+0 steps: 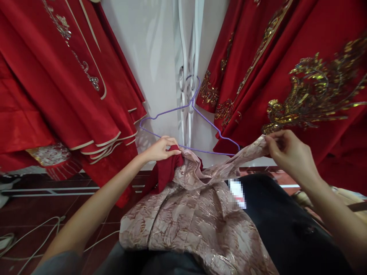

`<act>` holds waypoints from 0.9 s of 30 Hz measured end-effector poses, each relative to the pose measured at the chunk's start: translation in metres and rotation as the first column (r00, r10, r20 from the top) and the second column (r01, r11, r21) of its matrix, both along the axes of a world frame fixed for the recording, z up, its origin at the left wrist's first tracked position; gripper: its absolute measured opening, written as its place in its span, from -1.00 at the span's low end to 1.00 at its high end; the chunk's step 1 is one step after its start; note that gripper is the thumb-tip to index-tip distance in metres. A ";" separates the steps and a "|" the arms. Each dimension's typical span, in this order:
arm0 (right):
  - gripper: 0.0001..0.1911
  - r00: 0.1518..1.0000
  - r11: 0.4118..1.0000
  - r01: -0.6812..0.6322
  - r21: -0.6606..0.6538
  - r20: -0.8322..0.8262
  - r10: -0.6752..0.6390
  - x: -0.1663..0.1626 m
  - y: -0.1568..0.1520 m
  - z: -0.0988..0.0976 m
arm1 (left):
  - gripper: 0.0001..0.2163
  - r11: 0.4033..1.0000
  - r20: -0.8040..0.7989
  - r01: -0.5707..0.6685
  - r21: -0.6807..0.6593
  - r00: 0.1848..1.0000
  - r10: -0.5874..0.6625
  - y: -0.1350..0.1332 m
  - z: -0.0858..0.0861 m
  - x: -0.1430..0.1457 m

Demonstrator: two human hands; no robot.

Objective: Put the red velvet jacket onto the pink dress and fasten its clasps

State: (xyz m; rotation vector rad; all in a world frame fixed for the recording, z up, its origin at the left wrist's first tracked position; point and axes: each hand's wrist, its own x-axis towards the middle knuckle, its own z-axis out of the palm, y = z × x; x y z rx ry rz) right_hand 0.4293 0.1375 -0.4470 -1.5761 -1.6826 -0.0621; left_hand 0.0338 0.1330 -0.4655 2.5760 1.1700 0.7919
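Observation:
A pink-gold brocade garment (189, 217) lies across my lap, its upper edge raised towards me. My left hand (162, 149) is closed in a pinch on the garment's top edge, where dark red cloth (163, 172) bunches against it. Out to the right, my right hand (289, 151) pinches the end of a long brocade band, which stretches taut from the garment. Just beyond the hands is a purple wire hanger (169, 111), its hook up by the white scrolled metalwork. Whether the garment touches the hanger's lower bar cannot be made out.
Red gowns with trim and beading (97, 114) hang at left. More red gowns with gold sequins (301, 88) hang at right. A blurred white tag (237, 194) lies by the garment. Pale cable (43, 236) trails over the dark red tiled floor, below a metal rail (65, 191).

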 end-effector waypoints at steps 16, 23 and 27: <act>-0.84 0.998 0.998 0.010 0.063 0.068 -0.014 -0.004 0.004 0.004 | -0.80 0.999 -0.038 -0.041 0.030 0.998 0.042 -0.003 0.000 -0.007; -0.80 0.988 0.983 -0.031 0.178 0.154 0.004 -0.018 0.008 0.021 | -0.79 0.999 -0.010 -0.047 0.018 0.999 0.048 -0.003 -0.007 0.006; -0.76 0.975 0.976 -0.054 0.211 0.223 0.005 -0.041 0.017 0.037 | -0.80 0.998 0.140 0.053 -0.037 0.989 -0.048 -0.004 -0.012 0.034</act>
